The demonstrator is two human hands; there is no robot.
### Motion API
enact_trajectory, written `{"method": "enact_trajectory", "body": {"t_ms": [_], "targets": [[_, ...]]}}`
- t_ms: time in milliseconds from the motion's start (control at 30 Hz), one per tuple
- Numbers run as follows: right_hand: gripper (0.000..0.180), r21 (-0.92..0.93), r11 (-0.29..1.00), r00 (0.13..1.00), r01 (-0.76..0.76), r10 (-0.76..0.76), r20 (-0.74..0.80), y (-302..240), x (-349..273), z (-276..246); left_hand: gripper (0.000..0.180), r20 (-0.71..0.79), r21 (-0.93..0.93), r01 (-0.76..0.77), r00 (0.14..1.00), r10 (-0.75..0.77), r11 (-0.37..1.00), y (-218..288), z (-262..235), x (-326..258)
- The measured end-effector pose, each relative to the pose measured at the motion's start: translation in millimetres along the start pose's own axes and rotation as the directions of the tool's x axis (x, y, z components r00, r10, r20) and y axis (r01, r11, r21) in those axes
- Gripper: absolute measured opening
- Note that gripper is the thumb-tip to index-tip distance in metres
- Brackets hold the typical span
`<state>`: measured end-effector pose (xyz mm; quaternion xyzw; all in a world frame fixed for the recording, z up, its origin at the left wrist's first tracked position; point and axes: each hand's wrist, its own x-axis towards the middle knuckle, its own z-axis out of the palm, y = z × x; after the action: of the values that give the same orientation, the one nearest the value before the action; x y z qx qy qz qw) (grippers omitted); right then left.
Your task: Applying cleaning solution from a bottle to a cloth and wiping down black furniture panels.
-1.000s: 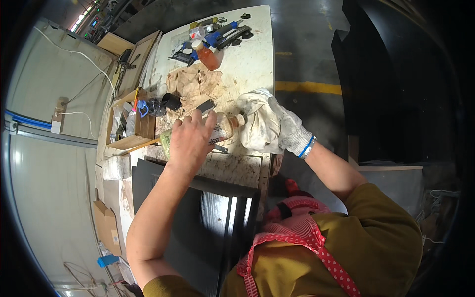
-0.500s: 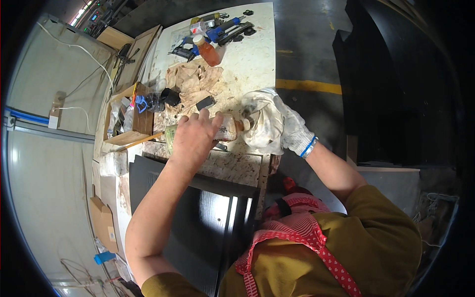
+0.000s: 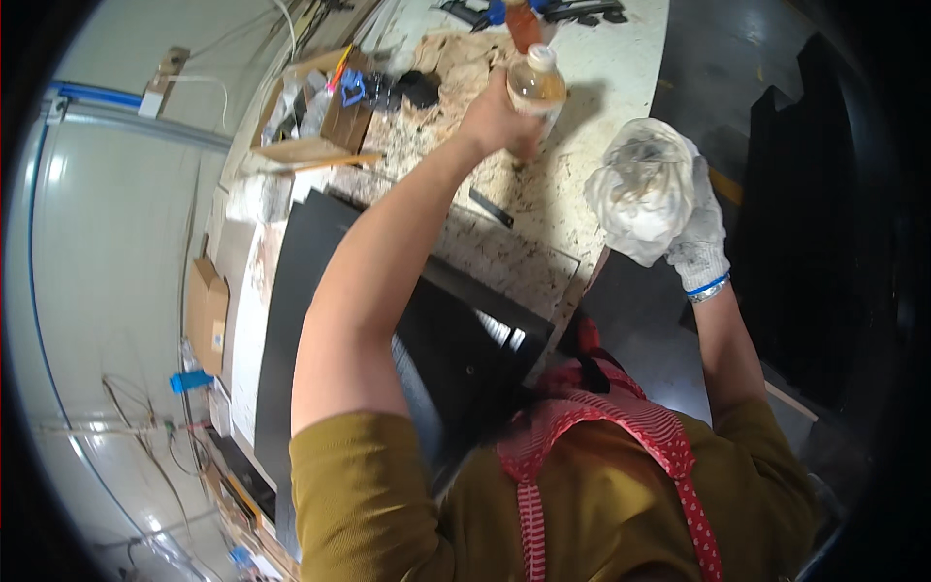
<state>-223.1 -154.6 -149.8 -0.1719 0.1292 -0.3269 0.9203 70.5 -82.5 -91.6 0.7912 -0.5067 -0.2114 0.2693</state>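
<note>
My bare left hand [image 3: 497, 118] is wrapped round a clear plastic bottle [image 3: 538, 89] with a white cap, holding it upright over the far part of the worktable [image 3: 572, 189]. The bottle has a little yellowish tint near its top. On my right hand [image 3: 703, 221] is a grey-white knit glove. Its fingers are mostly behind a bunched white cloth [image 3: 635, 209], which it grips off the table's right edge. A dark grey stain marks the upper part of the cloth.
A bottle of orange-red liquid [image 3: 523, 27] stands just behind. Brown stained cloth [image 3: 454, 60] and a small black strip [image 3: 492, 208] lie on the table. At left is an open cardboard box [image 3: 325, 145] of odds and ends. Black panels [image 3: 456, 359] lie nearest me.
My left hand has carried the bottle away from the cloth, up and forward, turning it from lying sideways to upright. The right hand has drawn the cloth rightward, off the table. The view has shifted.
</note>
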Motion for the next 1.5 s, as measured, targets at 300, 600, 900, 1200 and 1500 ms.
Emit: {"method": "enact_trajectory", "body": {"t_ms": [300,600,900,1200,1500], "targets": [[0.066,0.006,0.993,0.993,-0.115,0.115,-0.015,17.0,-22.6,-16.5,0.09,0.049,-0.471,0.144,0.989,-0.137,0.87,-13.8,7.4,-3.7],[0.055,-0.121,0.978,0.985,-0.17,0.172,0.011,12.2,-34.8,31.4,0.073,-0.094,0.144,-0.087,0.99,0.101,0.986,-8.9,-88.5,-126.2],[0.041,-0.361,0.917,0.928,-0.168,0.271,0.256,-7.7,-5.4,147.6,0.047,-0.692,0.152,0.7,0.579,-0.431,0.697,-58.2,-151.4,-514.9],[0.018,0.108,-0.385,0.146,0.917,0.574,0.806,250.7,-22.9,277.2,0.038,-0.647,0.06,0.76,0.523,-0.555,0.647,-80.3,-108.6,-586.3],[0.015,0.044,-0.247,0.08,0.968,0.47,0.879,285.0,1.2,264.8,0.042,-0.643,0.027,0.792,0.481,-0.596,0.61,-79.1,-116.0,-581.8]]}}
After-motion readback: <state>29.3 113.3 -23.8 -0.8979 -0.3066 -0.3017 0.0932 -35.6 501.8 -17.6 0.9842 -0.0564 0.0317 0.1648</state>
